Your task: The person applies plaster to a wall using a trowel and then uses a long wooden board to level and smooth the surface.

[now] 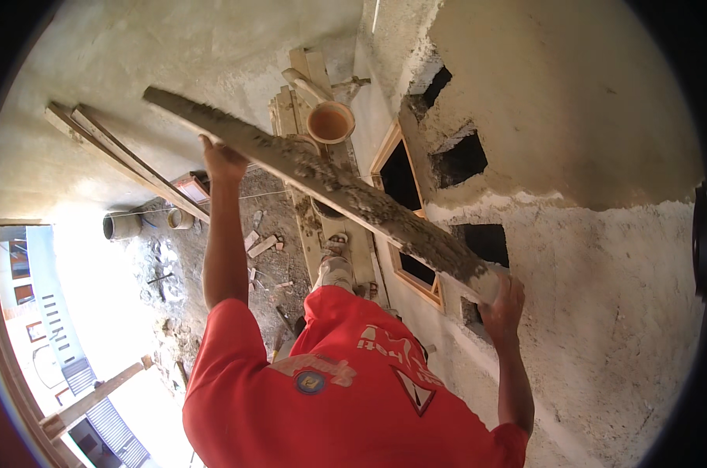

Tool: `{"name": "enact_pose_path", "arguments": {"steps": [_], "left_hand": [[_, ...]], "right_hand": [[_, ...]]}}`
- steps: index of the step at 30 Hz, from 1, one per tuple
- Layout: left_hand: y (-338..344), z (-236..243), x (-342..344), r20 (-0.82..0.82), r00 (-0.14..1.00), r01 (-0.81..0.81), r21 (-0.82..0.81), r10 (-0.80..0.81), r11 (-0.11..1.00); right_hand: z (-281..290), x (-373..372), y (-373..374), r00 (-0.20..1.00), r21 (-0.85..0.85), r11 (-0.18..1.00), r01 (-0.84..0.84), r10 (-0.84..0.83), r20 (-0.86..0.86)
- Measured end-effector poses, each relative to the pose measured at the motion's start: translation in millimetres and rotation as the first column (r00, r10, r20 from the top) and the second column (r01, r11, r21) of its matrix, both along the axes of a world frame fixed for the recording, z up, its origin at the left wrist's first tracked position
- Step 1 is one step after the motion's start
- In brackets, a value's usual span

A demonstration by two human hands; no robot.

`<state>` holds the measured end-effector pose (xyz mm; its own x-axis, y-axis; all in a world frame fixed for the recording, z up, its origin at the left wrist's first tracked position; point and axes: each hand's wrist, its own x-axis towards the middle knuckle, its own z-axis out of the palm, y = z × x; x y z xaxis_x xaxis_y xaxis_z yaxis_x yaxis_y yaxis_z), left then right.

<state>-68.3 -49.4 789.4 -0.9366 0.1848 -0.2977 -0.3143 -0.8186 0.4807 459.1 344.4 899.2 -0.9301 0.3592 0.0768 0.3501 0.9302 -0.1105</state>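
A long, narrow screed board (291, 165) runs slantwise in front of me, from the upper left down to the right. Wet grey mortar (369, 204) is heaped along much of its upper face. My left hand (225, 161) is closed on the board's lower edge, towards its left part. At the right end, my right hand (505, 310) grips the board close to the plastered wall (587, 273). Below the board, an orange-brown bowl-shaped bucket (330, 123) stands on the planks.
My foot (336, 243) is on scaffold planks (310, 228) high above a rubble-strewn floor (213, 265). Wooden window frames (420, 287) and dark holes (459, 160) break the right wall. Long boards (127, 160) lean at left; buckets (123, 226) stand below.
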Motion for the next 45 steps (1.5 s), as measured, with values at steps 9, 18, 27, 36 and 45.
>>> {"name": "enact_pose_path", "arguments": {"steps": [9,18,27,36,45], "left_hand": [[-165.4,22.4,15.3,-0.236,0.955,-0.16,0.108,0.181,0.981],[-283.5,34.5,116.0,-0.401,0.802,-0.539,-0.166,0.443,0.826],[-309.0,7.5,176.4,-0.469,0.545,-0.8,-0.538,0.694,0.265],[-271.7,-101.3,171.3,-0.695,0.462,-0.691,-0.671,0.55,-0.268],[-217.0,-182.4,143.8,-0.447,0.362,-0.872,-0.472,0.818,0.128]], "right_hand": [[-52.0,-192.3,9.8,0.971,-0.035,0.973,-0.227,0.229,0.074],[-163.0,-343.0,-8.9,0.79,-0.226,0.767,-0.601,0.613,-0.018],[-298.5,-425.3,-66.2,0.717,-0.282,0.666,-0.691,0.682,-0.144],[-596.9,-414.5,-31.5,0.796,-0.246,0.969,0.009,0.142,0.588],[-770.8,-423.7,-51.0,0.721,0.059,0.907,-0.417,0.29,0.629]]}}
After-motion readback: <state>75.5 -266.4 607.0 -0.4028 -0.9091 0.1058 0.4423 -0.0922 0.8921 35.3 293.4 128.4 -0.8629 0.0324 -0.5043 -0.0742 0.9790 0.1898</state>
